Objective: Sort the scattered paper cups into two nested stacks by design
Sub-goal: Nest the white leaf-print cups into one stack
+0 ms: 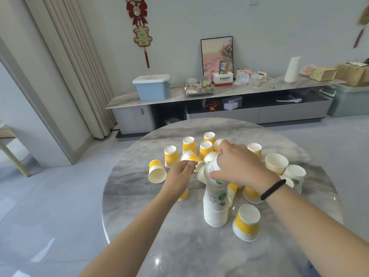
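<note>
Right hand (237, 166), a black band (272, 189) around its wrist, reaches over the round grey marble table (159, 226) and grips a white paper cup with a green leaf print (212, 168), thumb low and fingers curled over its far side. That cup is tilted, its mouth turned left, directly above the upside-down nested stack of white leaf-print cups (216, 206), which stands just below the palm.

Left hand (179, 172) lies to the left, fingers bent together at a fallen yellow ribbed paper cup (191, 156); whether it actually pinches that cup cannot be made out.

Other yellow cups sit scattered beyond and beside both hands: one on its side (157, 171) left of the left hand, one upside down (247, 222) just right of the stack.
</note>
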### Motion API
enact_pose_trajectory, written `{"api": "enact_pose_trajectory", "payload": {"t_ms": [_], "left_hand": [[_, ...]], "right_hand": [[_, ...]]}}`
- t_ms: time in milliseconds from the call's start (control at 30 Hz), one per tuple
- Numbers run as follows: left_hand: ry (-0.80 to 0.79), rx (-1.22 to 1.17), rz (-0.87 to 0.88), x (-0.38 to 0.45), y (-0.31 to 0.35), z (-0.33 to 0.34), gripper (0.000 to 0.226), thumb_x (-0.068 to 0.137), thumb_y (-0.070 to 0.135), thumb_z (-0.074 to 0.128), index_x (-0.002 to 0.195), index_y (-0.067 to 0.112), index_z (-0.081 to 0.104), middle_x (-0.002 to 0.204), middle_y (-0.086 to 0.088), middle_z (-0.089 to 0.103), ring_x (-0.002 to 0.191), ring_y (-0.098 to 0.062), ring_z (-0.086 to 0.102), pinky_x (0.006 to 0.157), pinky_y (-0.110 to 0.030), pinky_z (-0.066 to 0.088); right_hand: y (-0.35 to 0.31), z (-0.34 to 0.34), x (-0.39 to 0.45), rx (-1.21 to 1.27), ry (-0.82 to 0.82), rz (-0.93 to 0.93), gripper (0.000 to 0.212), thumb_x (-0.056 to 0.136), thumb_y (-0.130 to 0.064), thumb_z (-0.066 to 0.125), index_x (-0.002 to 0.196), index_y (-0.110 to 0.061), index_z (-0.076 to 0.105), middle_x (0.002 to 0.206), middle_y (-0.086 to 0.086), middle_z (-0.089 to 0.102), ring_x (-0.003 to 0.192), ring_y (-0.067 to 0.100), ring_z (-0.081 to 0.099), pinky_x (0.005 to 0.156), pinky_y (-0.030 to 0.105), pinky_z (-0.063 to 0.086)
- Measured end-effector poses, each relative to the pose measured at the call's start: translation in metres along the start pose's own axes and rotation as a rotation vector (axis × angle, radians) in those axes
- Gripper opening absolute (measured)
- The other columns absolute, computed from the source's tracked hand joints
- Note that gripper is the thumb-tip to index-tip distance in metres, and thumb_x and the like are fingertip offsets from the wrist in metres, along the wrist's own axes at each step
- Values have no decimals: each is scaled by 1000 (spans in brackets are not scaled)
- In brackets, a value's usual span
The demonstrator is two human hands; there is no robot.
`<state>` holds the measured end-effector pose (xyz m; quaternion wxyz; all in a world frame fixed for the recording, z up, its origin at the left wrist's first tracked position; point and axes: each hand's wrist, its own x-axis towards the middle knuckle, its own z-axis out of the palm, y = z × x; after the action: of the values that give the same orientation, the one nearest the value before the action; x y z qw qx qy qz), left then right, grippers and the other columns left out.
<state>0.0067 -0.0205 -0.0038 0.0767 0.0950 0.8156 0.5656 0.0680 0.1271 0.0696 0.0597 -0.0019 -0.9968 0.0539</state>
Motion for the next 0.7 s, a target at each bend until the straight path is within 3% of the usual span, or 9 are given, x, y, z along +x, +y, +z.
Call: {"api": "enact_pose_trajectory", "payload": {"t_ms": [133,333,433,533,600,700], "left_hand": [[-59,-34,-67,-6,-2,13,31,98,23,38,115,14,62,109,-3,64,98,-17,60,84,-28,45],[-99,-158,-194,2,-5,22,33,98,22,37,114,9,63,101,-7,62,82,-17,59,77,-28,48],[-144,-124,-233,11,-8,27,34,98,26,37,113,10,63,104,-9,63,80,-18,61,81,-33,49],[-95,-56,-208,32,-7,29,30,97,24,38,109,11,63,102,-7,63,84,-19,60,79,-33,51],[-69,103,-151,50,-9,29,24,95,20,38,98,15,62,95,-5,62,88,-22,57,83,-36,50],[-107,440,-90,80,-17,34,24,92,13,38,74,20,53,84,-4,56,81,-22,49,74,-30,41]], "right_hand": [[0,-12,5,61,-69,26,51,71,-52,67,98,-14,45,92,2,49,94,28,46,68,30,31],[3,53,11,54,-206,-15,63,69,-48,70,114,-13,44,117,11,53,112,34,47,83,37,41],[15,75,10,225,-305,-58,79,66,-47,75,128,-18,35,124,7,49,115,30,47,88,38,43],[35,60,17,499,-361,-81,96,65,-44,79,142,-30,22,130,-10,44,120,15,46,92,25,40],[52,45,27,598,-397,-52,85,69,-46,76,139,-33,30,130,-12,45,119,10,46,93,22,40],[78,44,50,619,-327,23,53,79,-48,65,126,-28,51,123,-9,55,112,9,51,92,23,41]]}}
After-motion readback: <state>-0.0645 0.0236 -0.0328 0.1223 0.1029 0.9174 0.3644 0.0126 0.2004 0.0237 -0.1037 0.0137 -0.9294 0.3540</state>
